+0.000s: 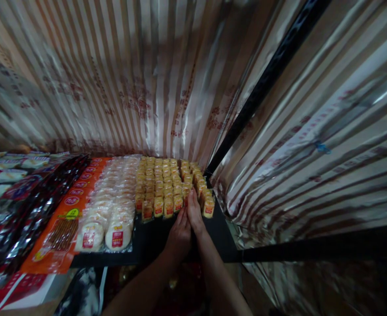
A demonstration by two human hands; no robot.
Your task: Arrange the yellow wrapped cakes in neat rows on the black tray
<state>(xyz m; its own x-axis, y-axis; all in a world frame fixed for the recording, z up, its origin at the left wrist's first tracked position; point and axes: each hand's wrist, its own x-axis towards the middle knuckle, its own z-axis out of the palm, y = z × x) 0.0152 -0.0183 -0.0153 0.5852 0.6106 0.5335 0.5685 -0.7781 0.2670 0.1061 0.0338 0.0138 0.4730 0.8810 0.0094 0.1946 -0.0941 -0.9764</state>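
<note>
Packs, the little yellow ones, stand in rows just ahead of both hands, each row's long axis running away toward the wall. Right hand reaches a bit further in than the left hand, so it's nearer the far-right row. Both are flat, fingers straight, right up against each other; can't tell if a pack's pinched between them. Packs look blocky in shiny clear wrap, on a dull black shelf. Round white discs in crinkly plastic sit left; wall's wrinkled, striped foil.
</note>
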